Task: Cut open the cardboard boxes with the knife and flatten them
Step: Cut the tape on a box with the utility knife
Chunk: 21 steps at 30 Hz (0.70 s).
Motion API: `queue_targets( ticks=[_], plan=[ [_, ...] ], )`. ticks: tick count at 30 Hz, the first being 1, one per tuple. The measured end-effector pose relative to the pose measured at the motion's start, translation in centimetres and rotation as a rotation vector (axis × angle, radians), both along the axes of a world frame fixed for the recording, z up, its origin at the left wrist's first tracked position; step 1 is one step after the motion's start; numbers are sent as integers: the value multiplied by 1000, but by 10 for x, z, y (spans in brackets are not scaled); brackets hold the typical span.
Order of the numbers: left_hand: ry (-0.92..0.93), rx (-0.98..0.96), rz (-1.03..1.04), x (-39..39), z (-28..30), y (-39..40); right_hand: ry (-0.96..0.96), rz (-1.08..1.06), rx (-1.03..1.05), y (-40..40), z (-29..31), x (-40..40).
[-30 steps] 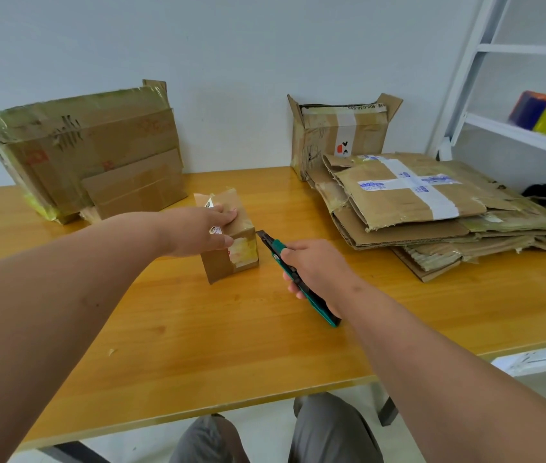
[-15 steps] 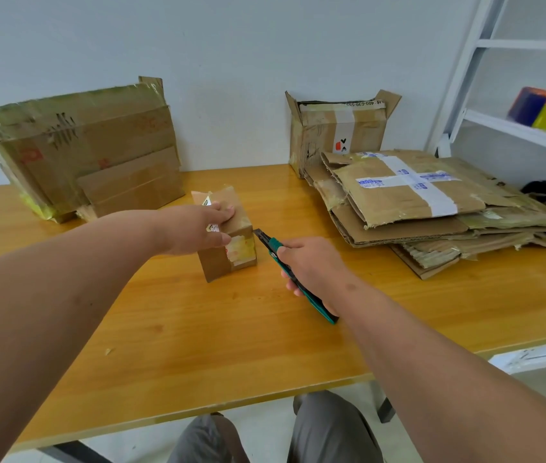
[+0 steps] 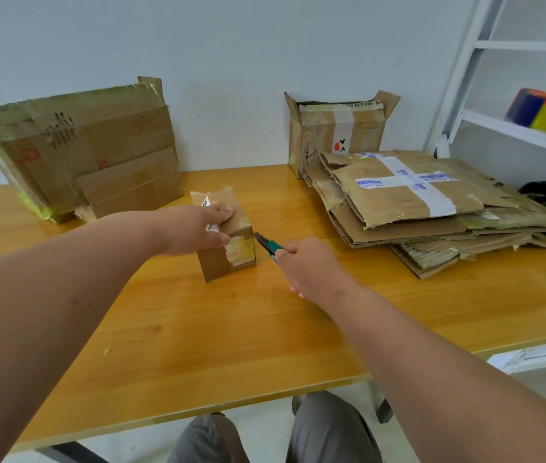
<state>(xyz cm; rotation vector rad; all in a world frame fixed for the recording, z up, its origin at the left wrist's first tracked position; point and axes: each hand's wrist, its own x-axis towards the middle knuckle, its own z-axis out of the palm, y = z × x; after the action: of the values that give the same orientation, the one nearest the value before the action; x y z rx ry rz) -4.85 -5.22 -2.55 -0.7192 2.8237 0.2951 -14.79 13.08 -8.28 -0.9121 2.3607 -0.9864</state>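
Note:
A small taped cardboard box stands in the middle of the wooden table. My left hand lies over its top and left side, fingers on the top and thumb against the front, holding it steady. My right hand grips a green-handled utility knife. The knife's dark tip points at the box's upper right edge and sits right beside it. Most of the handle is hidden inside my fist.
A stack of flattened cardboard lies at the right. Behind it an open box stands against the wall. Large taped boxes lean at the back left. A white shelf holds a colourful object.
My right hand has turned so the knife's handle is now hidden in the fist, with the tip still at the box's right edge. My left hand keeps its hold on the box.

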Motion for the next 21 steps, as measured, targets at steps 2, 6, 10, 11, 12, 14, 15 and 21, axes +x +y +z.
queue_targets(
  ticks=[2,6,10,11,12,14,15,21],
  plan=[
    [3,6,4,0,1,0,91,23,104,2,-4,2],
    [10,14,9,0,1,0,151,34,151,3,-2,4],
    [13,21,7,0,1,1,162,26,219,1,-1,5],
    [13,20,8,1,2,1,168,29,247,0,0,5],
    [12,18,8,1,3,2,174,36,271,-2,0,5],
    [11,16,5,2,2,1,180,53,312,-4,3,6],
    [14,18,5,3,2,1,186,62,333,-6,4,6],
    [13,31,10,3,1,-2,185,34,308,-7,6,-1]
  ],
)
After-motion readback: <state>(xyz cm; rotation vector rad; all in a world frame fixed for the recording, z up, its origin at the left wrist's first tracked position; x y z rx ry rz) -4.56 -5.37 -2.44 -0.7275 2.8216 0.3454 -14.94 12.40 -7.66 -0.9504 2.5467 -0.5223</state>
